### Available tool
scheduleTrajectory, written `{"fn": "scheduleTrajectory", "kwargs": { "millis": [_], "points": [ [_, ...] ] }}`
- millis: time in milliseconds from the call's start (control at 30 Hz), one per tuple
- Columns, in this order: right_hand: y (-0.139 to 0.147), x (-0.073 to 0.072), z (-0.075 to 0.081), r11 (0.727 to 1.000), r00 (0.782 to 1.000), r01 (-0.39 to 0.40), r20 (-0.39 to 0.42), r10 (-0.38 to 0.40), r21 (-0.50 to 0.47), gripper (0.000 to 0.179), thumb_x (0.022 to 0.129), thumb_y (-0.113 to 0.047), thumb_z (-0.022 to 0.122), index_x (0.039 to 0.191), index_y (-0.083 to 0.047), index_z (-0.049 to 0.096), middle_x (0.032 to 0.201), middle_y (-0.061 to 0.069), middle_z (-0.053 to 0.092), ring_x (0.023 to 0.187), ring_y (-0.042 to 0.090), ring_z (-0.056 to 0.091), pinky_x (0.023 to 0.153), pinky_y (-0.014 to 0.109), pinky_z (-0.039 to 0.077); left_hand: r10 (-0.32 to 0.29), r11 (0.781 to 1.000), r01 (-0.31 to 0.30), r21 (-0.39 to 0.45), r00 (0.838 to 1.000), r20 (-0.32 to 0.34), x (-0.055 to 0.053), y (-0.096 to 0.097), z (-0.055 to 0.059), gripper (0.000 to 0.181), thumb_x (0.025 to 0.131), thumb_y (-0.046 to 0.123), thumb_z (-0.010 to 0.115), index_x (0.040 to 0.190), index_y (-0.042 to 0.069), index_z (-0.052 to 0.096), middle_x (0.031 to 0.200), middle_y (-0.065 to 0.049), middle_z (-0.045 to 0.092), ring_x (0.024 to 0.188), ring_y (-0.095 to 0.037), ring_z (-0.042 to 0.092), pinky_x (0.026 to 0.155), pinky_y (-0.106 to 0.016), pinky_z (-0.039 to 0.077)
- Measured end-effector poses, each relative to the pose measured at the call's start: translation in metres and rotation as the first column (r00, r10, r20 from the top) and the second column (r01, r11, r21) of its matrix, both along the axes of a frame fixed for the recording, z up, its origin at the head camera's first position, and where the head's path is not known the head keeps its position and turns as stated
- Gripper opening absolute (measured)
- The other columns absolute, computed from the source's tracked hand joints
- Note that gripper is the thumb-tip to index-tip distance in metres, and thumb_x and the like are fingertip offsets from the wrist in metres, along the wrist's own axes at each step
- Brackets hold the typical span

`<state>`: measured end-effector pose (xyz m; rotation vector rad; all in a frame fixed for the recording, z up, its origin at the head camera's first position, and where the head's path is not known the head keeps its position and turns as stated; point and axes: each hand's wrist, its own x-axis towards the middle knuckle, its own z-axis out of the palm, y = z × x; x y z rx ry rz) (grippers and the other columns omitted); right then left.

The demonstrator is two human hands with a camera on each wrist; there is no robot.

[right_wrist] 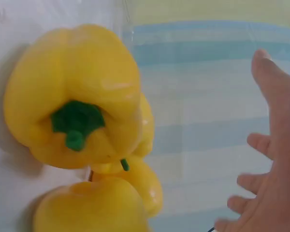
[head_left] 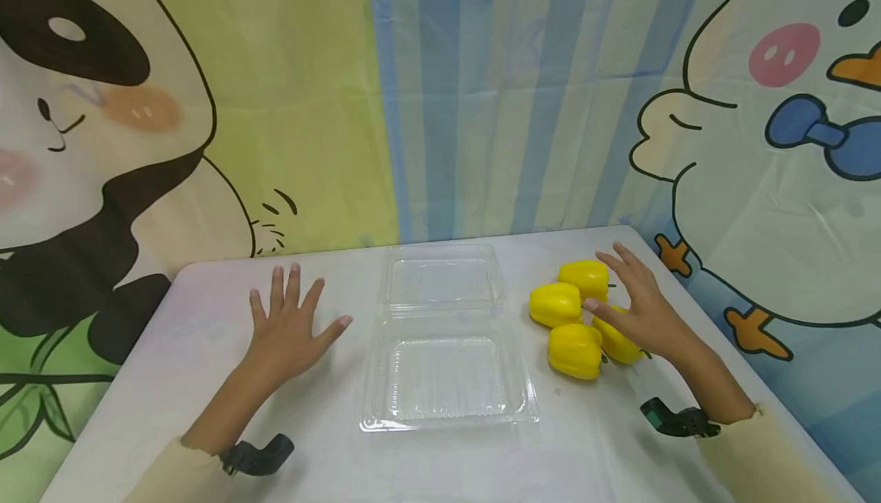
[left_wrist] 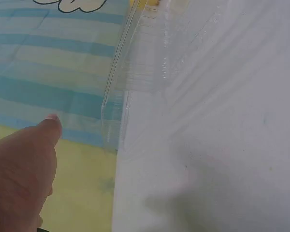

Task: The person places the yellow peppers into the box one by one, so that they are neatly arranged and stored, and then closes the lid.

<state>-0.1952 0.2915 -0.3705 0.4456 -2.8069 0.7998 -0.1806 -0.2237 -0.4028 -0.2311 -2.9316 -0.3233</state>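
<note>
In the head view a clear plastic clamshell box lies opened flat on the table, its lid half toward the back. Several yellow bell peppers cluster to the right of it: a front one, a left one, a back one and a right one. My right hand hovers over the right-hand pepper, fingers spread and holding nothing. To the left of the box, my left hand is held with fingers fanned out. A green-stemmed pepper fills much of the right wrist view.
The white table ends at a curtain with blue stripes and cartoon animals, behind and at both sides. Dark wrist-worn devices sit on the left wrist and the right wrist.
</note>
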Motion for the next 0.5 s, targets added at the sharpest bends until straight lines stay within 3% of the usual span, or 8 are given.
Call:
{"fn": "scheduleTrajectory", "kwargs": {
  "millis": [133,267,367,433,500],
  "points": [
    [-0.002,0.012,-0.01,0.988,0.998,-0.053,-0.03,0.049,-0.142,0.063,0.089,-0.025,0.072,0.143,-0.006,0.045,0.157,0.017,0.023,0.138,0.047,0.025,0.096,0.076,0.029,-0.042,0.989,0.038,0.14,0.999,0.031,0.005,-0.002,-0.009,0.08,0.095,0.061,0.045,0.143,-0.003,0.042,0.155,-0.033,0.01,0.143,-0.047,-0.005,0.108,-0.072,-0.004],
    [-0.003,0.023,-0.022,0.973,0.996,-0.087,-0.014,0.086,-0.216,0.057,0.088,-0.015,0.074,0.139,-0.007,0.051,0.152,0.015,0.034,0.136,0.042,0.033,0.101,0.06,0.035,-0.075,0.935,0.027,0.353,0.989,0.125,0.012,0.001,-0.019,0.072,0.097,0.054,0.049,0.146,0.001,0.039,0.158,-0.026,0.01,0.144,-0.044,-0.001,0.109,-0.072,0.007],
    [-0.003,0.029,-0.03,0.968,0.994,-0.103,0.009,0.107,-0.231,0.057,0.086,-0.016,0.076,0.137,-0.008,0.052,0.15,0.013,0.037,0.135,0.039,0.035,0.101,0.055,0.036,-0.076,0.872,-0.029,0.489,0.978,0.194,0.018,0.006,-0.024,0.071,0.098,0.054,0.048,0.149,0.005,0.035,0.16,-0.019,0.01,0.145,-0.041,0.005,0.11,-0.069,0.014],
    [-0.002,0.032,-0.035,0.965,0.992,-0.118,0.013,0.125,-0.235,0.059,0.085,-0.016,0.078,0.137,-0.006,0.052,0.149,0.013,0.038,0.134,0.034,0.037,0.104,0.045,0.038,-0.069,0.815,-0.078,0.574,0.971,0.229,0.021,0.009,-0.026,0.071,0.098,0.055,0.045,0.149,0.007,0.034,0.16,-0.016,0.014,0.145,-0.04,0.012,0.112,-0.064,0.019],
    [-0.002,0.033,-0.039,0.962,0.99,-0.133,0.022,0.142,-0.24,0.06,0.084,-0.017,0.078,0.136,-0.004,0.052,0.147,0.013,0.04,0.134,0.021,0.039,0.105,0.029,0.039,-0.061,0.746,-0.137,0.652,0.96,0.272,0.025,0.012,-0.028,0.072,0.099,0.058,0.041,0.15,0.008,0.034,0.159,-0.015,0.02,0.144,-0.038,0.018,0.114,-0.059,0.021]
  ]
}}
